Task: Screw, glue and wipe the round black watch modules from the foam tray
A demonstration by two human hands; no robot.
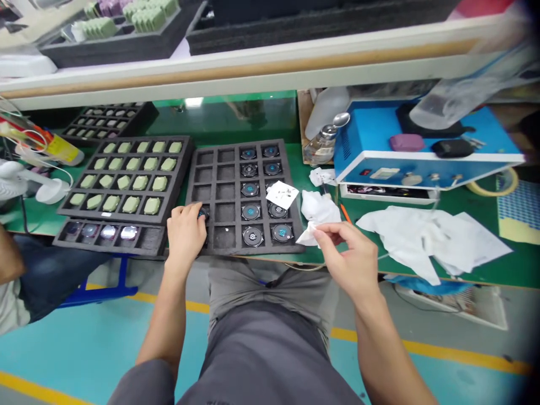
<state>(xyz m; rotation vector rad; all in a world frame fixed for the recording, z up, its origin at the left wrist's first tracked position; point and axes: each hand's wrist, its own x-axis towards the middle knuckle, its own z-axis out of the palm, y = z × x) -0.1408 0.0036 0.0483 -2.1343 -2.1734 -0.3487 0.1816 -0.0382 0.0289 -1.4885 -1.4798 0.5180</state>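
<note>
A black foam tray (225, 216) lies at the bench's front edge, with round dark watch faces (252, 236) filling its two right columns. My left hand (187, 233) has its fingers closed at the tray's left column, on a dark round watch face (204, 214) that is partly hidden. To the tray's right, my right hand (350, 256) pinches the corner of a crumpled white cloth (319, 208). A white card (282, 195) with small dark bits on it rests over the tray's right columns.
Left stands a foam tray of green pieces (125, 181), with a smaller tray (145, 239) before it. A blue machine (422, 146) is at the right, behind white cloths (405, 230). A shelf edge (253, 62) crosses above. Another person's arm (8, 256) shows far left.
</note>
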